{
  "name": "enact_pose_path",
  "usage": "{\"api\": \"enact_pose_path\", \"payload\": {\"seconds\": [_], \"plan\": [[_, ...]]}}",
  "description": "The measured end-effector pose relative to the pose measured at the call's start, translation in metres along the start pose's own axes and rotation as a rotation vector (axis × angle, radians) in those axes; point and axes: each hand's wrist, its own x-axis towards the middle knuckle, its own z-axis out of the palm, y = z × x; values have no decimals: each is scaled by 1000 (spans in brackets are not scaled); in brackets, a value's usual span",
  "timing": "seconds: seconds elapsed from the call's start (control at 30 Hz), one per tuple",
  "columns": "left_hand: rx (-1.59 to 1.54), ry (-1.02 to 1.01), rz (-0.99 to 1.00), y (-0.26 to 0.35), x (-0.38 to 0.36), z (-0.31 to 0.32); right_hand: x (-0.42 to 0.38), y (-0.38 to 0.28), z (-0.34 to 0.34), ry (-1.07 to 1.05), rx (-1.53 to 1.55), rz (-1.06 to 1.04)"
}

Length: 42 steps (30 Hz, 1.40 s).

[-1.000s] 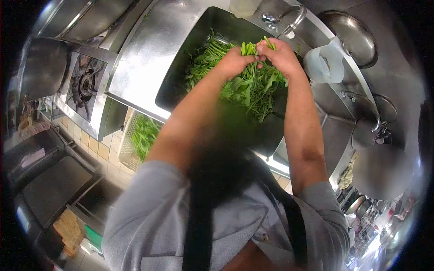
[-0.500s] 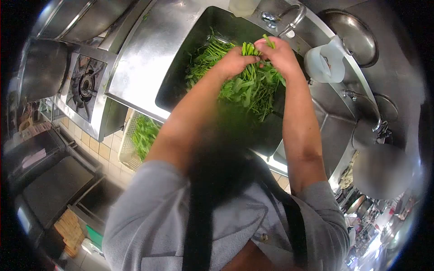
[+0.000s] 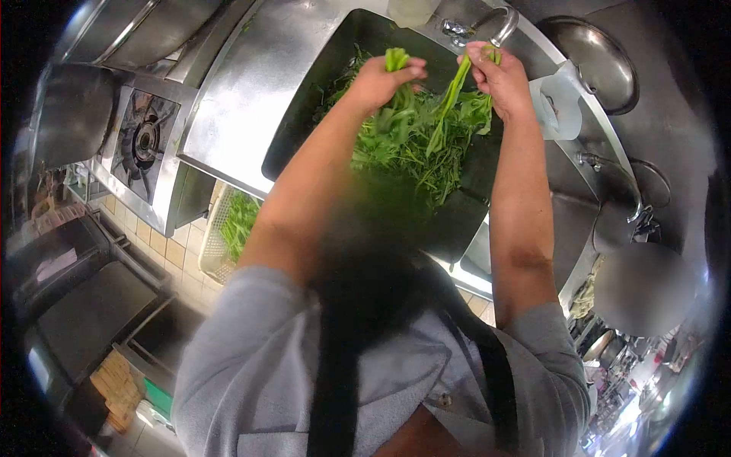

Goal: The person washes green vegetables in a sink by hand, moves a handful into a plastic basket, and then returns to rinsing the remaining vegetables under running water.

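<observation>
My left hand (image 3: 382, 81) is closed around a bunch of leafy green stems (image 3: 397, 59), whose cut ends stick up above the thumb and whose leaves hang below. To its right, my right hand (image 3: 495, 75) grips a few long green stalks (image 3: 454, 93) that dangle toward the pile. Beneath both hands lies a heap of leafy greens (image 3: 426, 164) in the dark sink basin (image 3: 293, 145). Part of the heap is hidden behind my left forearm and a dark blur.
Over the sink's far edge curves a faucet (image 3: 504, 29). A white plastic container (image 3: 560, 103) stands right of my right hand. Below the counter on the left is a basket (image 3: 215, 247) of greens. A gas burner (image 3: 145, 141) is farther left, a metal lid (image 3: 601, 65) at upper right.
My hands were close together at one bunch and are now apart. The left has moved up and left with its bunch; the right has moved up and right, holding several stalks.
</observation>
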Motion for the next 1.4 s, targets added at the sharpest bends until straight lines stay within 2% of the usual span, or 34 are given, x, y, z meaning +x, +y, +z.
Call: {"api": "enact_pose_path", "payload": {"seconds": [0.13, 0.2, 0.3, 0.37, 0.43, 0.5, 0.57, 0.6, 0.67, 0.83, 0.93, 1.0, 1.03, 1.13, 1.2, 1.23, 1.3, 1.33, 1.4], "plan": [[3, -138, 51, 33, 12, 23, 10, 18, 7, -29, 56, 4], [167, -187, 64, 42, 13, 27, 13, 22, 5, -32, 20, 29], [296, -122, 19, 36, 19, 26, 12, 22, 4, -38, -50, 78], [388, -101, -14, 31, 19, 23, 4, 22, 6, 45, -152, -8], [65, -46, -22, 28, 15, 22, -7, 21, -1, -16, -251, 1], [24, -4, -46, 31, 13, 19, -11, 25, -1, -82, -347, 8], [-37, 33, -56, 29, 12, 17, -16, 36, 1, -123, -581, -36], [-38, 31, -57, 27, 12, 18, -18, 40, 3, -122, -581, -35], [-172, 74, -77, 23, 14, 22, -21, 45, 10, -52, -645, -232], [-213, 100, -116, 16, 9, 23, -19, 51, 18, -9, -751, -270], [-274, 144, -113, 9, 8, 29, -17, 55, 23, 108, -742, -274], [-320, 175, -88, 6, 7, 31, -14, 52, 25, 201, -538, 19], [-370, 228, -72, 5, 6, 31, -13, 53, 22, 200, -539, 18], [-436, 303, -121, 10, -1, 22, -10, 55, 1, 325, 137, 191], [-276, 201, -51, -5, 2, 13, -10, 53, -3, 332, 421, 183], [-282, 173, -64, -12, 2, 12, -10, 52, -3, 334, 420, 184], [-295, 132, -91, -14, -1, 18, -13, 41, -2, 159, 206, 182], [-309, 95, -117, -16, -2, 22, -14, 37, 3, 166, 206, 182], [-262, 35, -100, -14, -4, 27, -14, 30, 20, 33, -318, -60]]}}
